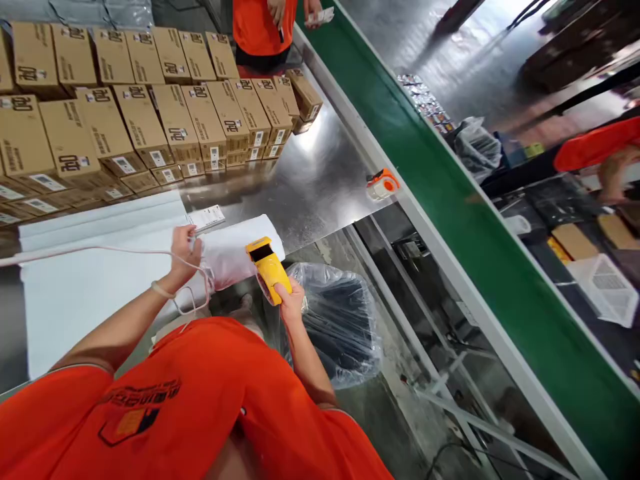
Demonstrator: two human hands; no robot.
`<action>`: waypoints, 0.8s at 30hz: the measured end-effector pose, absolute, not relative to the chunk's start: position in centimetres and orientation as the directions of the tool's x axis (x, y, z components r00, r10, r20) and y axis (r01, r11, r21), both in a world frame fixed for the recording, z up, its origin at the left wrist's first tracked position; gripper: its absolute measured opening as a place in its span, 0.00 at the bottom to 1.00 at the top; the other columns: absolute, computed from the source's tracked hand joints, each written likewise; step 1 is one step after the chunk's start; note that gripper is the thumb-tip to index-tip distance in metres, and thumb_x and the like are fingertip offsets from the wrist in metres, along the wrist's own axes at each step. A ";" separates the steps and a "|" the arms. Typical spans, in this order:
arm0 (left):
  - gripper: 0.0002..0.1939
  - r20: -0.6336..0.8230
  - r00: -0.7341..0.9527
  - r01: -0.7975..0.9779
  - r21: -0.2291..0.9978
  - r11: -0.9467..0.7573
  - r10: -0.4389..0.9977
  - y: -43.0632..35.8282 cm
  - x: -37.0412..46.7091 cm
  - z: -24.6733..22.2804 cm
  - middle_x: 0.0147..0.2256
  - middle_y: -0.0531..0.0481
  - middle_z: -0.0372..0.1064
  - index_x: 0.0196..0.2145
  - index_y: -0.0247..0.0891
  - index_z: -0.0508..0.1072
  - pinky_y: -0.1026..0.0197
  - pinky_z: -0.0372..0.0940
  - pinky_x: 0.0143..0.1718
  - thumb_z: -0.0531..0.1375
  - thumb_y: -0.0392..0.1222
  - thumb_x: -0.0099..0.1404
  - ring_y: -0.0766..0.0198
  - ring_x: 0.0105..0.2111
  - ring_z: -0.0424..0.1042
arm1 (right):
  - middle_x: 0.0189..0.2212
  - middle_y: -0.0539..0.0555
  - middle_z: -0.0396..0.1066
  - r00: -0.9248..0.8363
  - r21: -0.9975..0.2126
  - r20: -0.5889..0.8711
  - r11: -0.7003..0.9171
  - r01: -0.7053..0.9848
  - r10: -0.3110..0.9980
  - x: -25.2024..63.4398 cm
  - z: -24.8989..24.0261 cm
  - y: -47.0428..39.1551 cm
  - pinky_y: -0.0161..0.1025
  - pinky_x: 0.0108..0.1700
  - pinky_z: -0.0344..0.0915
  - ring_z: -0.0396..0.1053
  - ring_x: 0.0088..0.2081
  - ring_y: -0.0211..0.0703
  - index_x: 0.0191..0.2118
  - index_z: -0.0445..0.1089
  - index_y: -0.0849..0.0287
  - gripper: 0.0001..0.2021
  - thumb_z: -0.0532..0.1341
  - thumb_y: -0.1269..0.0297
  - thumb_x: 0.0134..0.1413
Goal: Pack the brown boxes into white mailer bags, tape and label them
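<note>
Yellow and firmly clasped in the grip of the right hand [291, 300], the tool [273, 272] stood at one o'clock from the orange shirt [200, 393], seemingly best kept square to the white bundle [227, 250] at twelve, though the left hand's hold [185, 255], at eleven, I couldn't tell.

Moderately bright, diffuse light, white glare on metal counter [315, 193], sheen on upper-right floor [387, 40], right edge soft, stretched.
</note>
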State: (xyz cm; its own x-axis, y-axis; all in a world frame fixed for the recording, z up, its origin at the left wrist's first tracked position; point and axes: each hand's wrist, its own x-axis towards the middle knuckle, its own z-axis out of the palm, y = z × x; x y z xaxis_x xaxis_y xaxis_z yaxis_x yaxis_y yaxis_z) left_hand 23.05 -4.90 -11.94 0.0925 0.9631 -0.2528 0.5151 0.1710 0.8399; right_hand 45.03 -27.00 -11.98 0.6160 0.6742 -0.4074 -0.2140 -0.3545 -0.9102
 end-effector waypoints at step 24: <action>0.17 -0.450 0.401 0.573 0.803 0.166 0.798 8.7 34.2 -14.8 0.17 0.53 0.61 0.20 0.36 0.73 0.61 0.57 0.31 0.73 0.45 0.56 0.66 0.24 0.57 | 0.19 0.45 0.60 0.581 -0.836 -0.548 -0.424 -0.349 0.602 42.2 -12.8 -34.1 0.36 0.28 0.56 0.54 0.23 0.36 0.22 0.64 0.54 0.24 0.77 0.45 0.34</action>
State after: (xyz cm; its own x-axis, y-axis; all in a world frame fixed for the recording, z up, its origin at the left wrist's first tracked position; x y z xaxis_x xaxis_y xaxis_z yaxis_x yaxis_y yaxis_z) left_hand 34.17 8.70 -14.82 0.4010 0.7977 -0.4504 0.5725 0.1656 0.8030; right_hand 42.22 -34.10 -12.83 0.5811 0.6019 -0.5477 -0.3492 -0.4235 -0.8359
